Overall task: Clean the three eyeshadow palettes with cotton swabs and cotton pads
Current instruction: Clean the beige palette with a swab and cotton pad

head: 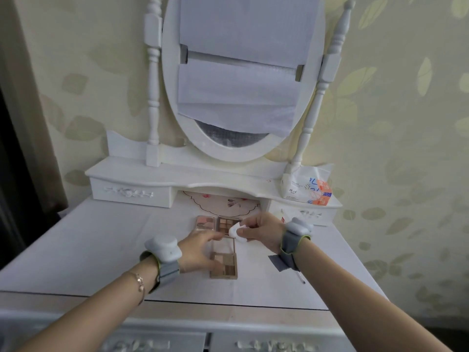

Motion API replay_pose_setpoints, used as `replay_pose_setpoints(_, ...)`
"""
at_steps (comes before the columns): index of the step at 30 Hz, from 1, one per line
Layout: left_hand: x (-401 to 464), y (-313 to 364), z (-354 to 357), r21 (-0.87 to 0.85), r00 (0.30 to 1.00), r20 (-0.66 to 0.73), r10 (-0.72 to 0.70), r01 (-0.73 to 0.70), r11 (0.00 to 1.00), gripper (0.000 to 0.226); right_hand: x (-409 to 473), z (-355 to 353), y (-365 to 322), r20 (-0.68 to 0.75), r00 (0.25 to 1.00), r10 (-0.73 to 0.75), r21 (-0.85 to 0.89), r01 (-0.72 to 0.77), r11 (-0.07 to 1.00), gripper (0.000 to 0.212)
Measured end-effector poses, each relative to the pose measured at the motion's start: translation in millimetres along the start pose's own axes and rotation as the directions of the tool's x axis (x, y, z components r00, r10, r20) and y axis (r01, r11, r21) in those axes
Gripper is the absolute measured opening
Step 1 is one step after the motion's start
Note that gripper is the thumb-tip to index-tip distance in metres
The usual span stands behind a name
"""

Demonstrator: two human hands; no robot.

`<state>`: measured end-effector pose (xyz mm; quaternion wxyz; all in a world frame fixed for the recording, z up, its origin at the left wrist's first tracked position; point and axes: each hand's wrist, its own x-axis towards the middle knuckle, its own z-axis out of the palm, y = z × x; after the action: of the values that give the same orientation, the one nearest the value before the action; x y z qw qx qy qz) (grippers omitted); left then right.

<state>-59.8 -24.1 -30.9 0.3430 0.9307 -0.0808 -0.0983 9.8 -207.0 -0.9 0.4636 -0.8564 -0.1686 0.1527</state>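
Three eyeshadow palettes lie on the white dressing table. A brown-toned palette (227, 264) lies open nearest me, and my left hand (199, 252) holds it at its left edge, fingers and thumb curled around it. Behind it sit a pink palette (205, 223) and a second brown palette (228, 223), side by side. My right hand (258, 231) pinches a folded white cotton pad (237, 232) just above the far end of the near palette. A cotton swab (301, 276) lies on the table to the right.
A grey patch of tape (283, 262) is stuck on the table near my right wrist. A pack of tissues (308, 188) stands on the right drawer shelf. An oval mirror (238, 80) covered with paper rises behind. A floral mat (223, 203) lies under the shelf.
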Motion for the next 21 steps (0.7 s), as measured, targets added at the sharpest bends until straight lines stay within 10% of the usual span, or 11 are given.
replay_pose_setpoints(4,1,-15,13,0.070,1.000,-0.003,-0.003,0.004,0.998,0.118,1,3,-1,-0.065,0.996,-0.063,-0.553,0.017,0.833,0.027)
replay_pose_setpoints(11,9,-37,25,-0.053,0.986,-0.122,0.114,-0.121,0.991,0.079,12,26,-10,0.086,0.987,-0.135,-0.734,0.155,0.662,0.029)
replay_pose_setpoints(21,13,-44,28,-0.106,0.969,-0.178,0.174,-0.195,0.975,0.077,39,45,-3,0.137,0.986,-0.098,-0.794,0.169,0.583,0.026)
